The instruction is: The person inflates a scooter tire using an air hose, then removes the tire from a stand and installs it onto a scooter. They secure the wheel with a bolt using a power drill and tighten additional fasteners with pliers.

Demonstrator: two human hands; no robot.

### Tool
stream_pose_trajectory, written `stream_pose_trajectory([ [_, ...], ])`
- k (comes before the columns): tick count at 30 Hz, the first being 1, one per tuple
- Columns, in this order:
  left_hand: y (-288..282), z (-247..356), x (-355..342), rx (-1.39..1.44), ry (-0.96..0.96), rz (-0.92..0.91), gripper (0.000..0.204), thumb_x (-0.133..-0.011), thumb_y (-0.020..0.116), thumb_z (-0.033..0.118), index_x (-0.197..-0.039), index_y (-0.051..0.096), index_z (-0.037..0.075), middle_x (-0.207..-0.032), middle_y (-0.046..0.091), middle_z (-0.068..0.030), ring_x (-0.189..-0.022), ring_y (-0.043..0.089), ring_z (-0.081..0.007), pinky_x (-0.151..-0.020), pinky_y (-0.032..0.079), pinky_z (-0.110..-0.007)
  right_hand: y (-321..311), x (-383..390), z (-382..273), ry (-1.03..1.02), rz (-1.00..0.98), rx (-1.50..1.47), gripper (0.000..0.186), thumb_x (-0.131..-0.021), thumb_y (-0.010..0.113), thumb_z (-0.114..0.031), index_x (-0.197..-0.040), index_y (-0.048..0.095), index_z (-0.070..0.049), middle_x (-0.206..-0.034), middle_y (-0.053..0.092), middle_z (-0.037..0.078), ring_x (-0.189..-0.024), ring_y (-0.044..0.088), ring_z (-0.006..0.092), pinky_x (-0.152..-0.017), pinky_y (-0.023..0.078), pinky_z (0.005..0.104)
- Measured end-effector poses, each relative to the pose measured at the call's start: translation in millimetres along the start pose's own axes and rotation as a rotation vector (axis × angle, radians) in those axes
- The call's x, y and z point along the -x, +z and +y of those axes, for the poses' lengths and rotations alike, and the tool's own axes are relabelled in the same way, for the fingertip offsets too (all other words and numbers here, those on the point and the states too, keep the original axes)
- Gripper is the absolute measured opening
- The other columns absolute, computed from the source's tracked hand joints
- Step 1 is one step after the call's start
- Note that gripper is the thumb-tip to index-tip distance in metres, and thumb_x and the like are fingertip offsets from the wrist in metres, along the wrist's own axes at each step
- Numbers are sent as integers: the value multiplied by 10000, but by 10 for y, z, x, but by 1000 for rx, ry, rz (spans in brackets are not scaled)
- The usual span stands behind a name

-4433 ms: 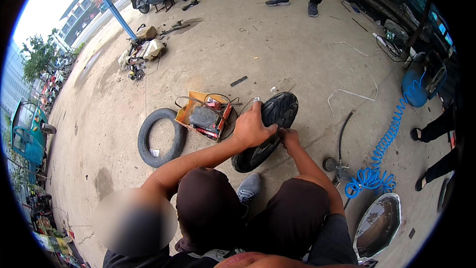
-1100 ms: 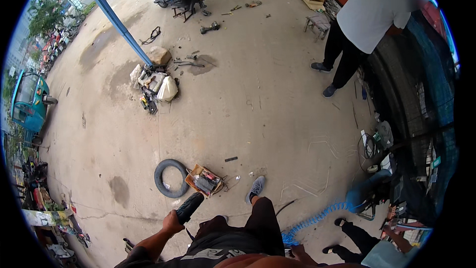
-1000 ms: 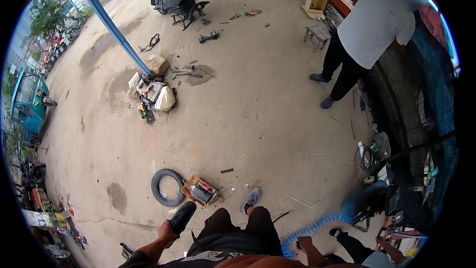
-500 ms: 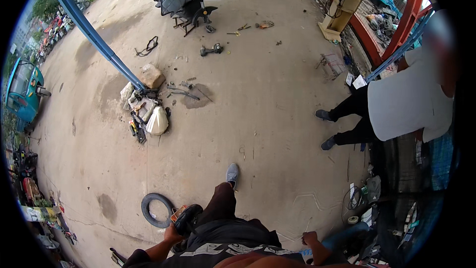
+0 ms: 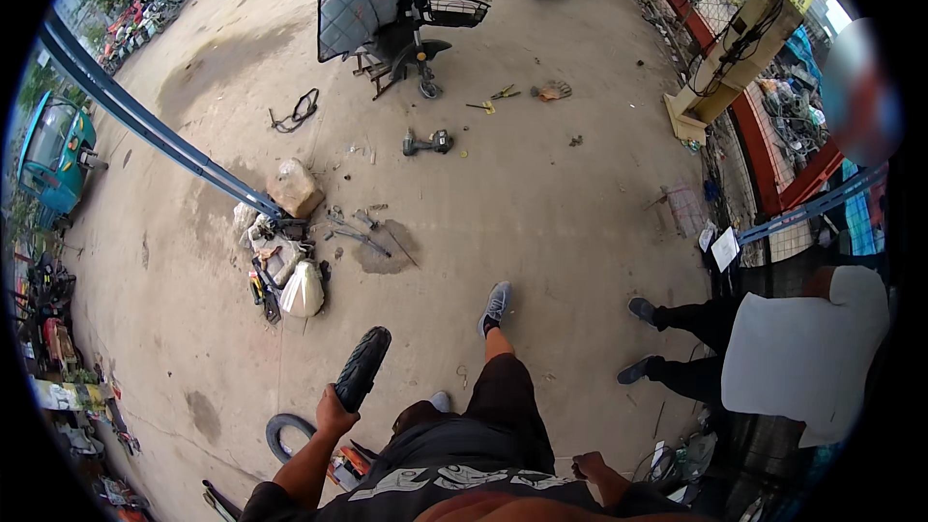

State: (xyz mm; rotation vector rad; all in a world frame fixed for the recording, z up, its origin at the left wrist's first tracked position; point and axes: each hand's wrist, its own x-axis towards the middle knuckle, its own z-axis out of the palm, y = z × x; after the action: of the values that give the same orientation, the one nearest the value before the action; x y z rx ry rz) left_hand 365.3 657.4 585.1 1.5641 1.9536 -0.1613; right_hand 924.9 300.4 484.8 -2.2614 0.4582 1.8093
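My left hand grips a small black tire with a treaded surface, held out in front of my left side and seen nearly edge-on. My fingers wrap around its lower end. Close to my right hip is my right hand, its fingers curled, with no object showing in it. Beneath my left forearm, a black rubber ring lies flat on the ground. Next to it sits an orange and dark item, partly covered by my body and too obscured to name.
An electric scooter with a quilted cover stands ahead. A cordless power tool, pliers and a glove lie near it. Rocks and bags surround a blue post. A person in a white shirt stands at right.
My left hand has raised the tire and swung it forward, away from my body. I have stepped ahead, and the scooter and tools appear nearer. The person at right appears lower in view.
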Motion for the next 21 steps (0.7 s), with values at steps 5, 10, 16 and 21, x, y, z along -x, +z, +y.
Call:
stream_pose_trajectory([
  [5,-187,782,-866,-30,-71,11,675,-570,809,194,-1119,472,-4,-1017,642,-263,-981,639,-446,-867,525,-479,-232,-112,-2340,-269,8,48,250,-910,613,-60,-700,505,23,-688,570,142,-512,546,229,-414,419,380],
  [10,-346,1593,-1543,-19,-202,-93,682,-523,868,222,-1051,500,-3,-994,663,-259,-983,653,-432,-870,531,-474,-594,395,-4297,-482,88,108,262,-933,625,-120,-748,505,22,-734,574,134,-557,527,182,-462,405,394],
  [16,-654,2388,-2392,-11,-176,-163,672,-532,871,224,-1049,504,4,-978,679,-253,-972,662,-439,-853,536,-480,-903,424,-5461,-424,104,45,228,-929,616,-118,-781,519,25,-735,563,131,-556,521,181,-458,392,387],
  [21,-772,3136,-3519,-25,-82,-167,640,-545,858,208,-1036,498,8,-964,675,-253,-951,656,-447,-834,533,-484,-767,116,-5882,-283,52,47,200,-902,627,-128,-822,576,48,-720,588,131,-538,554,214,-454,434,375],
])
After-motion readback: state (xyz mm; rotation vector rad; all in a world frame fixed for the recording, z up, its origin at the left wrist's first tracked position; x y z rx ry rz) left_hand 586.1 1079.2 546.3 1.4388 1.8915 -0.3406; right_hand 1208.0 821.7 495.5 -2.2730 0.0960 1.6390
